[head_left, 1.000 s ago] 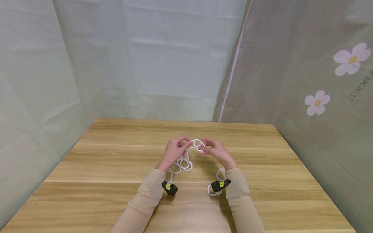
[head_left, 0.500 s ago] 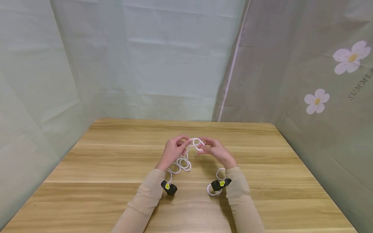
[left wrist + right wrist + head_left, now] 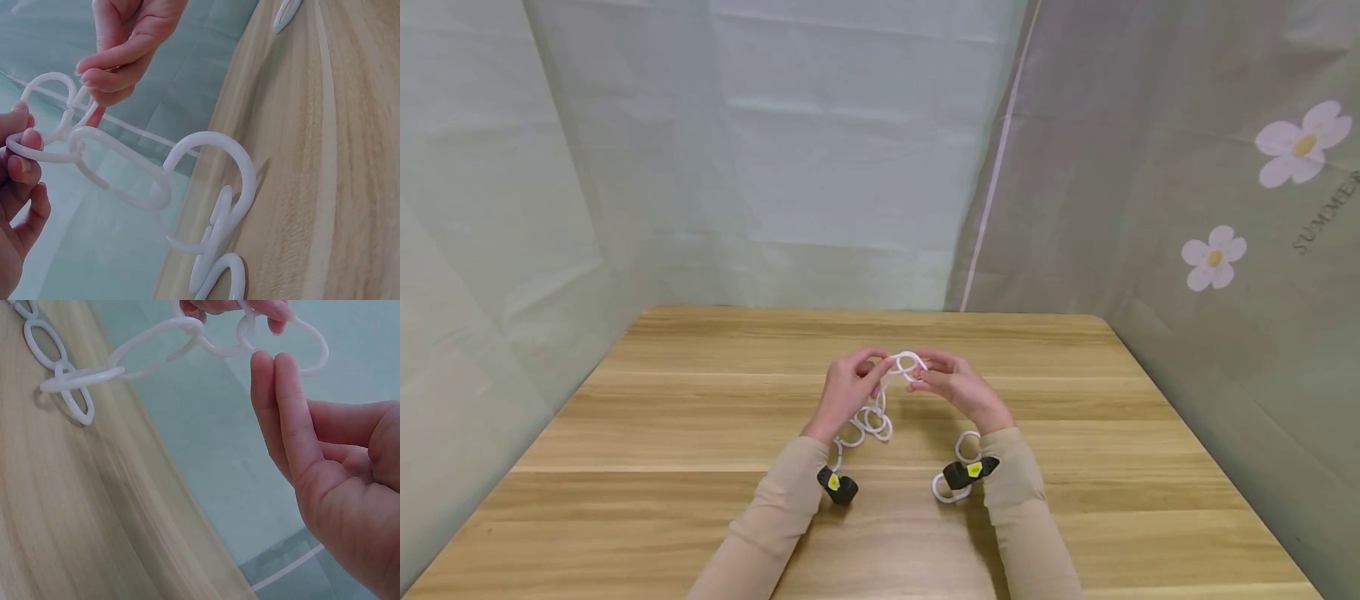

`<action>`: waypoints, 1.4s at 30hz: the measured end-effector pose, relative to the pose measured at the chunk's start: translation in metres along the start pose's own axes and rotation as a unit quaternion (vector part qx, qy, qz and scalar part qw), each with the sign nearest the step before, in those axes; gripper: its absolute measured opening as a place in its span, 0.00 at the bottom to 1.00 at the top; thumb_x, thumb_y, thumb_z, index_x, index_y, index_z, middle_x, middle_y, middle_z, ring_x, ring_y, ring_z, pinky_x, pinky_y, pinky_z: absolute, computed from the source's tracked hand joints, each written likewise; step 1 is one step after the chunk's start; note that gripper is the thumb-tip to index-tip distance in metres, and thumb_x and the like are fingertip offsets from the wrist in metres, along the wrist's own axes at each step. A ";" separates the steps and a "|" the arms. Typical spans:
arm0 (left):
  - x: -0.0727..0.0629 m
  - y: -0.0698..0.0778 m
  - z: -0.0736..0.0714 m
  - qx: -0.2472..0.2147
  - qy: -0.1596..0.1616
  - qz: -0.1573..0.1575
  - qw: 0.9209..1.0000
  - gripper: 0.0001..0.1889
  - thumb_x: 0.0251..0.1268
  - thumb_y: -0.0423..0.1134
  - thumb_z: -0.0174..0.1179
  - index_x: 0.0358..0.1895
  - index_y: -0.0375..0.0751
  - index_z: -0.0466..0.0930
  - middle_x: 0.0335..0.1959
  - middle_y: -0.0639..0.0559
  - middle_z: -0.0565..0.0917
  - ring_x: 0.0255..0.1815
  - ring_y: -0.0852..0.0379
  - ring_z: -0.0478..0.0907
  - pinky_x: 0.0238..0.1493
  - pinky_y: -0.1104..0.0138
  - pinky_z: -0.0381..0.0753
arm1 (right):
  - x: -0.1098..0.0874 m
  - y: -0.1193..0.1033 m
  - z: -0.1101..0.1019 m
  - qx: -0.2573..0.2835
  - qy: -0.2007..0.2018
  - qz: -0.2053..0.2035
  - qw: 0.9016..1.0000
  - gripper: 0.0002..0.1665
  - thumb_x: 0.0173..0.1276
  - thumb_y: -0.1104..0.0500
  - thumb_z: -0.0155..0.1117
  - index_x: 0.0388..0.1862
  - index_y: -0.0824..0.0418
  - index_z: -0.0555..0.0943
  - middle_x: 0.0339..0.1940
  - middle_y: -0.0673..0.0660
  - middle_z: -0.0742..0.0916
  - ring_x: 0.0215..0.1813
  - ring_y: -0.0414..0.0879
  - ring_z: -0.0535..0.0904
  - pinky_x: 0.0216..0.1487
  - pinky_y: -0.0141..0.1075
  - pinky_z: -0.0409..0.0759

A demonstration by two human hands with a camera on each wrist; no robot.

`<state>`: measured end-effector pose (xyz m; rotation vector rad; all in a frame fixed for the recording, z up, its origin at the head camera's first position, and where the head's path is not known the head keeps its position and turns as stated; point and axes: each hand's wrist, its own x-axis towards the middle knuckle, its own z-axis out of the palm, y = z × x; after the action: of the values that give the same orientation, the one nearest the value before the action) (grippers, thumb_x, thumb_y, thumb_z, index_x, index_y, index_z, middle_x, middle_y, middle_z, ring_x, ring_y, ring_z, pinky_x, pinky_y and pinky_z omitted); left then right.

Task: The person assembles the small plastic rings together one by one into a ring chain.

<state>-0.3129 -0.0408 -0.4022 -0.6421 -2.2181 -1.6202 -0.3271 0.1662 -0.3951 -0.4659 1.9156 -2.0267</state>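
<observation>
Held rings (image 3: 51,157) rose slightly above the wooden table (image 3: 647,475), fabric walls (image 3: 850,167) behind.

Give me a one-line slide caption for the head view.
Left hand and right hand hold white rings above a wooden table, a chain of more rings trailing down onto it.

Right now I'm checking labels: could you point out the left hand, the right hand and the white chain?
Left hand (image 3: 846,388): head view, back of the hand.
Right hand (image 3: 966,392): head view, back of the hand.
White chain (image 3: 161,194): left wrist view, end of a link.
</observation>
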 end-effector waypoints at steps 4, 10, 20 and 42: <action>-0.001 0.000 0.001 -0.004 0.010 0.014 1.000 0.08 0.68 0.38 0.60 0.40 0.35 0.82 0.09 0.46 0.74 0.14 0.33 0.71 0.13 0.75 0.59 | 0.000 0.001 0.000 0.034 -0.005 -0.001 0.999 0.29 0.72 0.73 0.46 0.71 0.76 0.57 0.44 0.54 0.80 0.45 0.42 0.84 0.53 0.28 0.81; -0.001 0.000 0.003 0.003 0.033 0.048 0.998 0.05 0.66 0.36 0.61 0.38 0.36 0.82 0.08 0.44 0.74 0.09 0.49 0.69 0.13 0.76 0.60 | 0.002 0.005 0.002 0.068 -0.023 -0.008 0.997 0.31 0.72 0.74 0.44 0.72 0.79 0.52 0.42 0.50 0.83 0.43 0.40 0.84 0.51 0.26 0.81; -0.003 -0.002 0.006 0.038 0.031 0.092 0.995 0.06 0.66 0.37 0.61 0.37 0.38 0.82 0.07 0.49 0.72 0.09 0.72 0.64 0.13 0.76 0.60 | 0.004 0.010 0.010 0.053 -0.057 -0.014 0.997 0.28 0.71 0.75 0.43 0.68 0.83 0.53 0.38 0.46 0.85 0.41 0.37 0.83 0.49 0.27 0.81; -0.001 -0.005 -0.006 0.009 0.031 0.031 0.999 0.08 0.66 0.37 0.61 0.40 0.36 0.83 0.09 0.47 0.74 0.10 0.65 0.67 0.14 0.75 0.59 | -0.007 -0.012 -0.007 0.029 -0.017 -0.028 0.999 0.24 0.72 0.73 0.47 0.66 0.75 0.62 0.32 0.44 0.84 0.31 0.34 0.77 0.32 0.24 0.74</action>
<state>-0.3149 -0.0475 -0.4047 -0.6417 -2.1446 -1.5671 -0.3239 0.1761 -0.3835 -0.5412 1.8374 -2.0894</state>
